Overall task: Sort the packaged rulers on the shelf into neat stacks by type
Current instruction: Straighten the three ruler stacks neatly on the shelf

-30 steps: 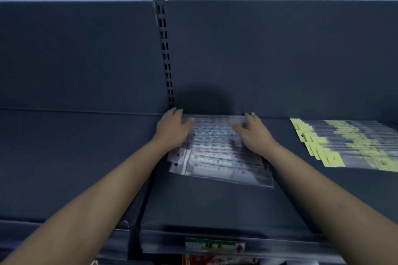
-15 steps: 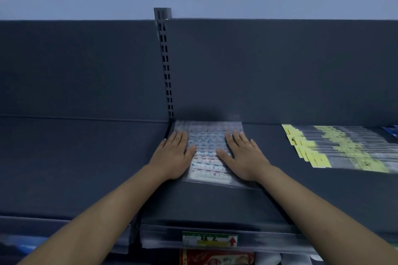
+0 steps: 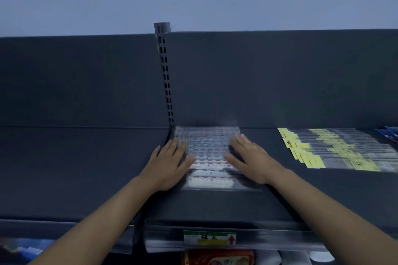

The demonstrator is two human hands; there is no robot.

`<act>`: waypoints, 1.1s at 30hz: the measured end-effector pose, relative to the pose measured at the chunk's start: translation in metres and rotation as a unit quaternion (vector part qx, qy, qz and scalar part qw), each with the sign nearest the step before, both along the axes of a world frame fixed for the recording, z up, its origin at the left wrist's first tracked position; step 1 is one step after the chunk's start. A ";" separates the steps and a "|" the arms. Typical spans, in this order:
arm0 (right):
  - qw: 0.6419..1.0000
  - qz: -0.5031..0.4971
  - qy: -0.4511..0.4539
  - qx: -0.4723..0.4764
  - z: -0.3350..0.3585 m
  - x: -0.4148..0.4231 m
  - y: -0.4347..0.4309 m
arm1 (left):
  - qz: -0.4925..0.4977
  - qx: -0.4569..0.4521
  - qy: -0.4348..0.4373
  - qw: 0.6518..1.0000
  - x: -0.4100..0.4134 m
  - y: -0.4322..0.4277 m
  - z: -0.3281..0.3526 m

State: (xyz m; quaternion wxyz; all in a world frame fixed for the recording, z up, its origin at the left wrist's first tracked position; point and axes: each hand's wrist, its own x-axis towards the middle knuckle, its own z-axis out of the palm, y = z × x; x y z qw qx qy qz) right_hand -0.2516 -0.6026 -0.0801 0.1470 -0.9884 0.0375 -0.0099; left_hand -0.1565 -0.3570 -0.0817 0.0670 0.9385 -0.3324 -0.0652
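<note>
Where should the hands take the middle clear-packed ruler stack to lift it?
Probably by its two side edges, one hand from each side: the ruler stack lies flat and wide, far edge against the back panel, and the left hand and right hand rest flat at those sides.

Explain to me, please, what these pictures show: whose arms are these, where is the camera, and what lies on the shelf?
No machine is here: a person works with two bare hands. Every picture comes from one wide-angle camera worn on the person's head, looking forward and down, so the arms enter from below. On the dark grey metal shelf lies a stack of clear plastic ruler packs with red and blue print. The left hand and the right hand lie flat on its two sides, fingers straight; neither has a grip on anything. Further right, apart, lie clear ruler packs with yellow labels. A green and white price tag with a red arrow sits on the shelf's front edge.
</note>
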 end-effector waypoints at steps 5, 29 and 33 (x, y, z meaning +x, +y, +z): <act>0.998 0.046 0.045 -0.025 0.002 -0.017 0.001 | -0.047 0.050 0.024 0.997 -0.004 0.010 0.002; 0.997 0.057 0.046 -0.034 -0.003 -0.026 0.010 | -0.074 0.074 -0.004 0.995 -0.012 0.012 -0.001; 0.998 0.052 0.045 -0.014 -0.001 -0.027 0.012 | -0.071 0.079 -0.011 0.994 -0.013 0.011 0.000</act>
